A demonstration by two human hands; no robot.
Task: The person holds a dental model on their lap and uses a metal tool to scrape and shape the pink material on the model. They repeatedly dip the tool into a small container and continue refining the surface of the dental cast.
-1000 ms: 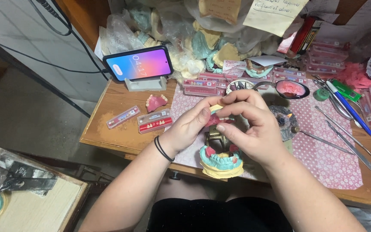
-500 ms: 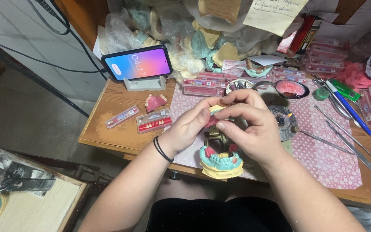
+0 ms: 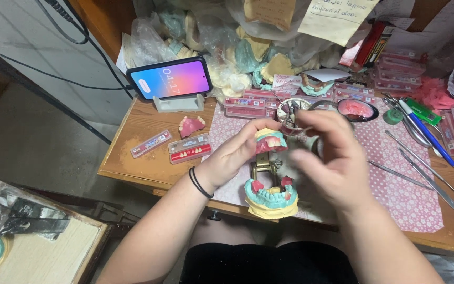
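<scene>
Your left hand [image 3: 232,158] pinched the upper dental cast [image 3: 270,141] in its fingers above the hinged articulator [image 3: 262,169], your right hand [image 3: 332,158] beside it, blurred, fingers loosely spread, lower cast [image 3: 270,199] on the cluttered bench [image 3: 137,158], phone [image 3: 170,79] propped behind.

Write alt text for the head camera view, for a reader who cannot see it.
A person's left hand holds the upper half of a dental model on a brass articulator, while the right hand hovers blurred beside it. The cluttered wooden table holds a propped phone, tooth cards and metal tools.
</scene>
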